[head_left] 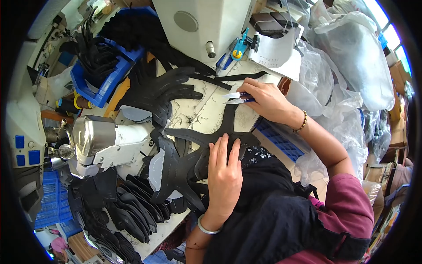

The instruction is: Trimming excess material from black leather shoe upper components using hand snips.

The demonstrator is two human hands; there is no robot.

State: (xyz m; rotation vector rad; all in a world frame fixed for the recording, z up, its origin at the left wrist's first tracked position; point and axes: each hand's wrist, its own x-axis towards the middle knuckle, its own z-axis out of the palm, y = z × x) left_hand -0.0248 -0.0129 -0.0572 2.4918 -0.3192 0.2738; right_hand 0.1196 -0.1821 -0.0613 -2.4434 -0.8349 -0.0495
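My right hand [266, 99] is closed round a pair of thread snips [233, 100], whose two pale blades point left and stand apart. Below the blades lies a black branching fabric piece [211, 137] with long strap-like arms; one arm reaches up toward the snips. My left hand [225, 171] rests flat on the near part of this piece, fingers stretched out. To its left are more black shaped pieces [176, 169], with a grey panel edged in pale stitching [157, 169]. Whether the blades touch any thread cannot be made out.
A sewing machine arm [99, 143] stands at left, and a large white machine head [193, 26] at the top. Black parts are stacked [136, 207] at the near left. Blue bins [103, 90] hold dark pieces. Clear plastic bags [347, 57] crowd the right. Thread scraps litter the white tabletop [187, 115].
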